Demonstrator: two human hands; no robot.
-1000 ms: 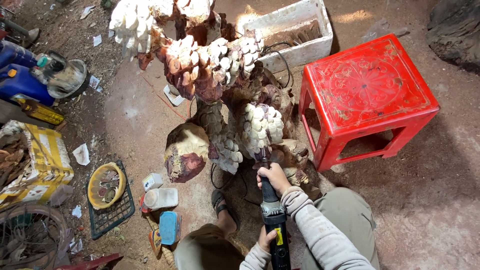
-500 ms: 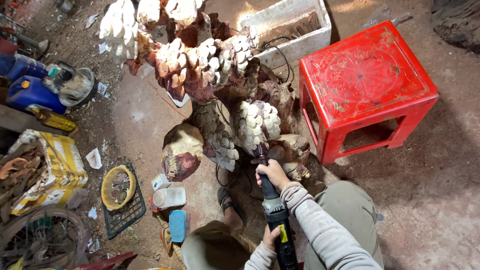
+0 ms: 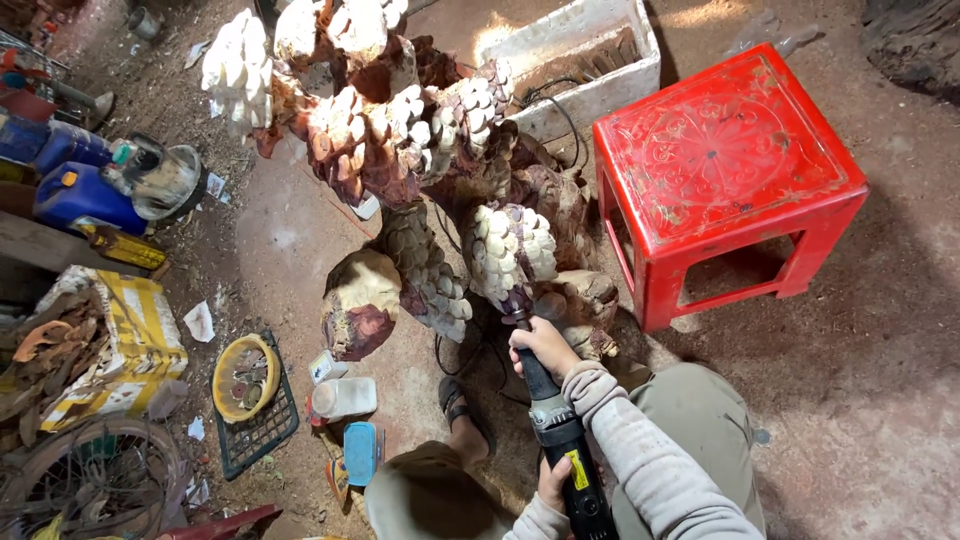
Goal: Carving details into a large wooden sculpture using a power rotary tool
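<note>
Head view: we find the right hand [image 3: 545, 345] closed around the neck of a dark hand-held grinder [image 3: 555, 430], and the left hand [image 3: 553, 487] wrapped about its rear body, near the yellow label. The tool's tip meets the lower scaled cluster of a large carved wood sculpture [image 3: 440, 190] standing on the dirt floor, just beside a red plastic stool [image 3: 735, 165]. We judge the grinder stiff, moderately heavy and prone to kick, so both grips suit it. The sculpture looks heavy and rigid, its fine pale scales liable to chip.
</note>
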